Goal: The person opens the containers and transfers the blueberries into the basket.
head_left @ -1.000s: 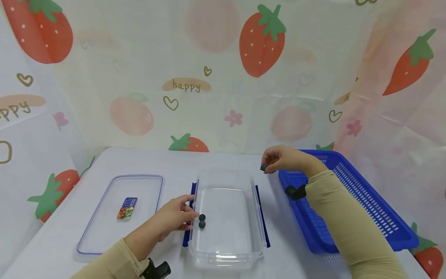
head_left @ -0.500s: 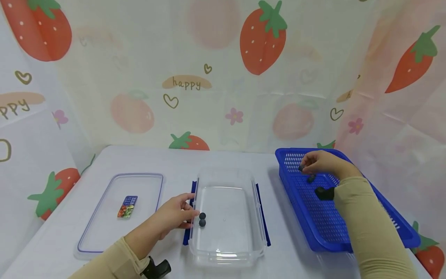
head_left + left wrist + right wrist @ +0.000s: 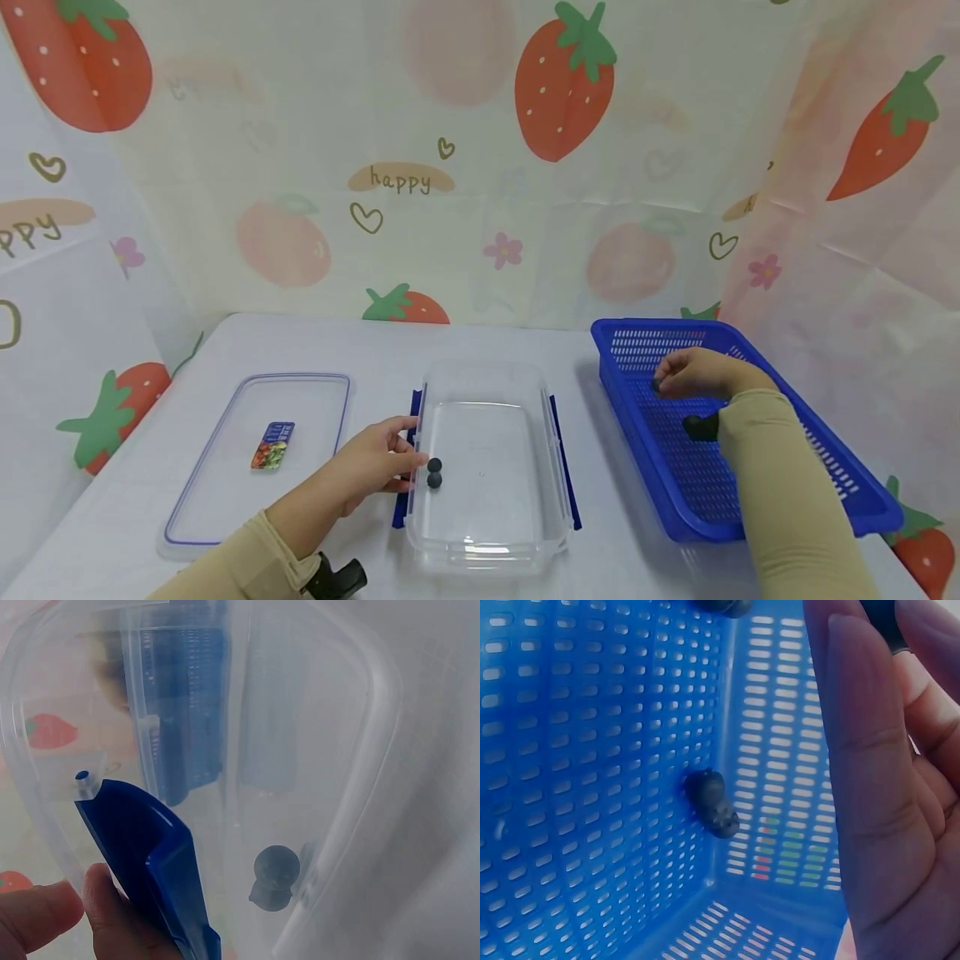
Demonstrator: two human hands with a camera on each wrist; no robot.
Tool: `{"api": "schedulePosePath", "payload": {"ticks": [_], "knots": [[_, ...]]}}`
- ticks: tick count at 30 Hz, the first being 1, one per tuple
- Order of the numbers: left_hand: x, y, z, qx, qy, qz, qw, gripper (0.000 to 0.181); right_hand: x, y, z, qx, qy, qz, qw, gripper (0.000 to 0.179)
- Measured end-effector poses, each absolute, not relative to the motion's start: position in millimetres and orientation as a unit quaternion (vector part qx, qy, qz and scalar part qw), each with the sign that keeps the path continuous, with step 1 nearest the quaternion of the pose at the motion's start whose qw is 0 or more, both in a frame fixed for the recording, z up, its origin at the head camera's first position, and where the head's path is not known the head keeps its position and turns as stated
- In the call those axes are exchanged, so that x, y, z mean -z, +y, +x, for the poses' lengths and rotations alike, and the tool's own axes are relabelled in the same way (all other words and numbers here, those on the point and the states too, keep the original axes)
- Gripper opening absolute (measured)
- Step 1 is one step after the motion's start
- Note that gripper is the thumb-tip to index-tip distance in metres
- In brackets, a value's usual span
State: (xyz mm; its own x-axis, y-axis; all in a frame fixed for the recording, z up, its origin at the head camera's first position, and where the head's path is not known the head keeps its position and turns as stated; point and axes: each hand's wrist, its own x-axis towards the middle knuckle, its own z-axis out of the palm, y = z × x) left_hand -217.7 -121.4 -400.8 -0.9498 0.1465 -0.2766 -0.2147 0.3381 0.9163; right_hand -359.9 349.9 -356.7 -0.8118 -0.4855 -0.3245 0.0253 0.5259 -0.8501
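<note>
In the head view, my left hand [image 3: 382,457] pinches the left rim of a clear plastic food container [image 3: 483,492], by its blue side latch [image 3: 146,855]. Two dark blueberries [image 3: 434,472] lie together inside the container, near that hand's thumb. My right hand [image 3: 697,372] is over the blue plastic basket [image 3: 660,483], at its far end. Between thumb and fingertips it pinches a dark blueberry [image 3: 886,621], mostly covered by the fingers. More blueberries [image 3: 711,804] lie in the basket in the right wrist view; the hand hides them in the head view.
A clear lid [image 3: 217,500] with a blue edge lies flat left of the container, with a small colourful label [image 3: 272,446] on it. A white cloth covers the table [image 3: 390,350]. A strawberry-print curtain [image 3: 450,100] stands behind and at both sides.
My right hand, holding a blueberry, has moved right from beside the container to over the basket, then a little lower. The left hand keeps its place on the container.
</note>
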Motion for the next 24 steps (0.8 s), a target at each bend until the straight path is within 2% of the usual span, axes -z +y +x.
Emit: {"api": "schedulePosePath", "payload": {"ticks": [8, 13, 19, 24], "knots": [[400, -121, -217, -0.577, 0.802, -0.022, 0.156, 0.064, 349, 348, -356, 0.465, 0.844, -0.099, 0.250, 0.022], [399, -122, -216, -0.582, 0.798, -0.020, 0.157, 0.065, 336, 335, -358, 0.453, 0.857, -0.110, 0.221, 0.029], [398, -121, -215, -0.582, 0.798, -0.020, 0.156, 0.063, 314, 296, -364, 0.443, 0.854, -0.173, 0.212, 0.036], [398, -121, -215, -0.579, 0.800, -0.020, 0.155, 0.062, 299, 247, -363, 0.425, 0.855, -0.205, 0.214, 0.031]]}}
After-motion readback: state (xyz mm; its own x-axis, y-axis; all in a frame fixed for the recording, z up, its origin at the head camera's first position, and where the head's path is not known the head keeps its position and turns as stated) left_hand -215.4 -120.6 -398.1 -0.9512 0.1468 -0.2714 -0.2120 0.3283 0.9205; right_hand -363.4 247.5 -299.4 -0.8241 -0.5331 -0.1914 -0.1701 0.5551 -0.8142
